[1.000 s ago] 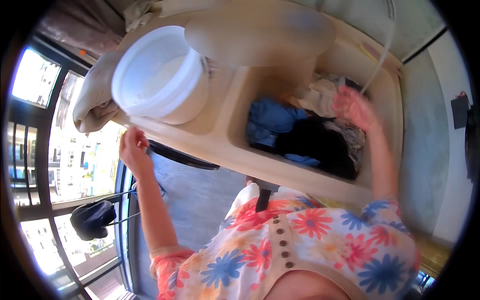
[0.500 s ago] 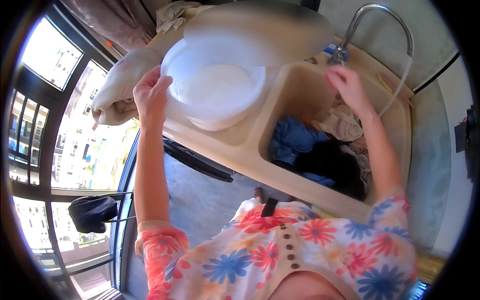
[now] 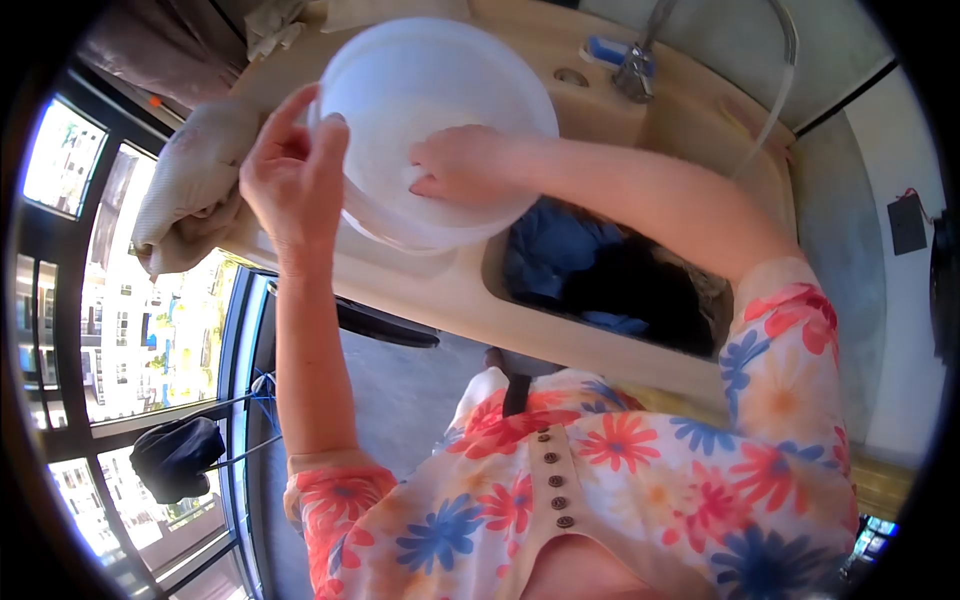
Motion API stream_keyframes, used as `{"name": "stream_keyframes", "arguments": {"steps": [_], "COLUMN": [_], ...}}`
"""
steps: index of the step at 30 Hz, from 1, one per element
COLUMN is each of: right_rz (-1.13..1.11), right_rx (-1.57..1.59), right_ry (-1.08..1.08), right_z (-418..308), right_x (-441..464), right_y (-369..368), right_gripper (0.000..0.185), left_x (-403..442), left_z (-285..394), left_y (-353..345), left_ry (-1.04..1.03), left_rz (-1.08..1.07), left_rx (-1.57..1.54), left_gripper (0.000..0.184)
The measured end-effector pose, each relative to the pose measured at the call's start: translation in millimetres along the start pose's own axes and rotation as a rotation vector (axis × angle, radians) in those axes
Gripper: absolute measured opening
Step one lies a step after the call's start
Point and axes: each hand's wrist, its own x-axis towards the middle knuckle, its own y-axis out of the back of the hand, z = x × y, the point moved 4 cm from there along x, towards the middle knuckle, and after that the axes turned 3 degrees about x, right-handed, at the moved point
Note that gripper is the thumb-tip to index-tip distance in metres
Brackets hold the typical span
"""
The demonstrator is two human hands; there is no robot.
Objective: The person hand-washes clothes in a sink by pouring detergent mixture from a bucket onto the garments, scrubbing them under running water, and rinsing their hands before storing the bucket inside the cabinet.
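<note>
A white round basin (image 3: 440, 75) tilts toward me on the counter, overlapping the sink's left edge. My left hand (image 3: 297, 170) grips its left rim, with the thumb on the near side. Down inside the basin is my right hand (image 3: 470, 165), its fingers curled together near the bottom. What those fingers hold, if anything, is hidden. To the right of the basin, blue cloth (image 3: 555, 250) and black cloth (image 3: 640, 295) lie in the sink, partly beneath my right forearm.
A beige sink counter (image 3: 590, 335) runs across in front of me. A chrome faucet (image 3: 634, 75) stands at the back, with a blue-and-white item (image 3: 605, 50) beside it. Folded beige cloth (image 3: 195, 180) sits at left, near the windows. A dark cloth (image 3: 178, 460) hangs on a rack.
My right hand has moved left from above the sink into the basin. The basin now tilts more toward me. A blurred round disc above it is gone from view.
</note>
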Motion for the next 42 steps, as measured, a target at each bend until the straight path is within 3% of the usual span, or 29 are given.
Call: {"name": "stream_keyframes", "arguments": {"steps": [3, 6, 9, 15, 17, 19, 21, 23, 26, 29, 33, 35, 36, 40, 41, 42], "right_rz": [-0.049, -0.123, -0.069, 0.271, 0.205, 0.319, 0.431, 0.502, 0.794, 0.786, 0.828, 0.612, 0.378, 0.698, 0.903, 0.901], "right_rx": [0.027, 0.195, 0.652, 1.419, 1.653, 1.478, 1.426, 1.156, 1.366, 1.265, 1.369, 1.245, 1.196, 1.473, 1.455, 1.449], "right_ry": [0.091, -0.078, -0.26, -0.086, -0.046, -0.117, -0.485, -0.811, -0.781, -1.014, -1.026, -1.017, -1.031, -0.894, -0.85, -0.874], "right_z": [6.3, 11.1, 20.3, 62.1, 101.8, 135.6, 177.9, 207.5, 256.8, 274.6, 269.8, 285.9, 271.2, 268.5, 281.1, 292.5], "right_x": [16.4, 25.2, 25.7, -45.8, -94.4, -143.3, -183.2, -214.0, -252.0, -285.9, -323.0, -335.1, -327.3, -290.3, -296.6, -310.6], "right_y": [-7.2, 2.4, 26.5, 106.3, 113.9, 103.8, 68.0, 29.9, 12.5, -16.4, -44.3, -86.5, -93.2, -76.8, -72.4, -72.1], "right_gripper": [0.033, 0.031, 0.031, 0.018, 0.027, 0.025, 0.028, 0.027, 0.027, 0.024, 0.024, 0.024, 0.024, 0.023, 0.022, 0.022], "left_x": [1.9, 11.3, 19.7, 47.3, 59.1, 70.2, 83.0, 97.2, 117.4, 122.5, 125.6, 129.5, 131.0, 108.9, 100.8, 90.6], "left_z": [2.5, -3.1, -2.3, -4.5, -8.9, -13.2, -21.0, -42.3, -79.1, -103.2, -124.9, -133.6, -135.4, -106.8, -104.7, -104.7], "left_y": [-1.0, -3.8, -12.4, -38.9, -50.0, -63.6, -79.0, -97.3, -129.5, -142.6, -143.0, -142.0, -140.6, -126.9, -118.0, -107.1], "left_ry": [0.033, 0.076, 0.176, 0.235, 0.275, 0.326, 0.293, 0.236, 0.327, 0.481, 0.584, 0.609, 0.61, 0.509, 0.522, 0.534], "left_rz": [0.004, -0.009, -0.001, -0.072, -0.071, -0.039, -0.031, -0.034, 0.07, 0.165, 0.174, 0.133, 0.097, -0.129, -0.107, -0.083], "left_rx": [-0.007, -0.086, -0.224, -0.292, -0.361, -0.409, -0.387, -0.399, -0.484, -0.542, -0.395, -0.369, -0.337, -0.286, -0.251, -0.218], "left_gripper": [0.03, 0.031, 0.03, 0.029, 0.026, 0.024, 0.022, 0.022, 0.022, 0.019, 0.024, 0.024, 0.024, 0.029, 0.032, 0.034]}}
